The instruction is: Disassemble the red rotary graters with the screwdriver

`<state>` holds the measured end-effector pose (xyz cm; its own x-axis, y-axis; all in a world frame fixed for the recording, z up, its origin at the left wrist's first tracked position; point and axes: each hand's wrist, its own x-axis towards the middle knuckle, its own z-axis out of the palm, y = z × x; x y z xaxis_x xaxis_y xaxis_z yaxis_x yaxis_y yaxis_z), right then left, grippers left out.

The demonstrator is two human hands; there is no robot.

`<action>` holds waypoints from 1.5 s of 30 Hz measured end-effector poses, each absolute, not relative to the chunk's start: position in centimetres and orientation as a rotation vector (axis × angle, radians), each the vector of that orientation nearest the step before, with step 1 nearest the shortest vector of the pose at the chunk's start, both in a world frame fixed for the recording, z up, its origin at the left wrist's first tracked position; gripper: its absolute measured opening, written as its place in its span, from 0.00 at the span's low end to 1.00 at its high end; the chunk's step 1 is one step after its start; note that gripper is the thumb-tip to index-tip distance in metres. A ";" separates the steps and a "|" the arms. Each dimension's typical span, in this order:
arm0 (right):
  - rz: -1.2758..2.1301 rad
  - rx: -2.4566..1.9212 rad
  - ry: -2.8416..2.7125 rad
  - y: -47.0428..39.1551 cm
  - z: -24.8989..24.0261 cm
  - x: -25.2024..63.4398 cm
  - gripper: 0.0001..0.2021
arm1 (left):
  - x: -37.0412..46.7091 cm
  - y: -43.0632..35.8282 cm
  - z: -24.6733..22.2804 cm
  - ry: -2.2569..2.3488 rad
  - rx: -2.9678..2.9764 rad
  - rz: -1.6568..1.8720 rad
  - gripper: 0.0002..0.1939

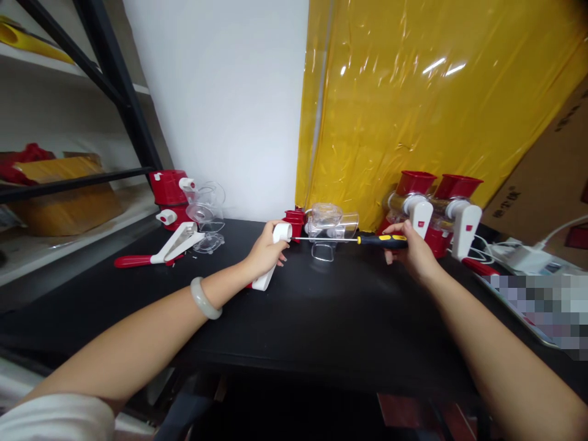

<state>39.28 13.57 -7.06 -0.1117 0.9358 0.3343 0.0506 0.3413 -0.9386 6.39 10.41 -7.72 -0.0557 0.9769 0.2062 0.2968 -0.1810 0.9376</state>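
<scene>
Over the middle of the black tabletop [340,318], the left hand [264,252] was wrapped around a white plastic handle [282,232], seemingly bracing it against the black-and-yellow screwdriver [374,240] the right hand [417,256] gripped level.

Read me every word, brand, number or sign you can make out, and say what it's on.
No text is clear enough to quote.
Cardboard at right: dark printed characters, too blurred.
Two white crank arms: red marks, too small.
Pixelated patch: unreadable.
</scene>
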 end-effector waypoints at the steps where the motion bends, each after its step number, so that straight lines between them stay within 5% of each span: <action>1: 0.944 -0.984 -1.493 13.7 -7.1 39.2 0.23 | 6.4 10.4 -7.7 1.394 1.537 1.269 0.26; 7: 0.857 -0.992 -1.474 14.1 -7.6 39.4 0.16 | 6.3 10.5 -7.8 1.383 1.542 1.282 0.26; 14: 1.101 -0.832 -1.388 14.1 -7.6 39.6 0.20 | 6.3 10.4 -7.7 1.375 1.541 1.272 0.26; 19: 0.947 -1.033 -1.486 14.1 -7.6 39.5 0.27 | 6.3 10.5 -7.8 1.374 1.538 1.280 0.26; 24: 0.850 -1.010 -1.469 13.9 -7.5 39.5 0.15 | 6.3 10.5 -7.8 1.373 1.538 1.276 0.26; 31: 1.042 -0.709 -1.383 13.4 -7.0 39.0 0.16 | 6.2 10.6 -7.9 1.359 1.537 1.296 0.26; 38: 0.948 -0.866 -1.463 14.2 -7.6 39.3 0.31 | 6.2 10.6 -8.0 1.375 1.546 1.283 0.26; 45: 0.843 -1.000 -1.532 14.1 -7.8 39.8 0.16 | 6.2 10.6 -7.9 1.377 1.543 1.286 0.26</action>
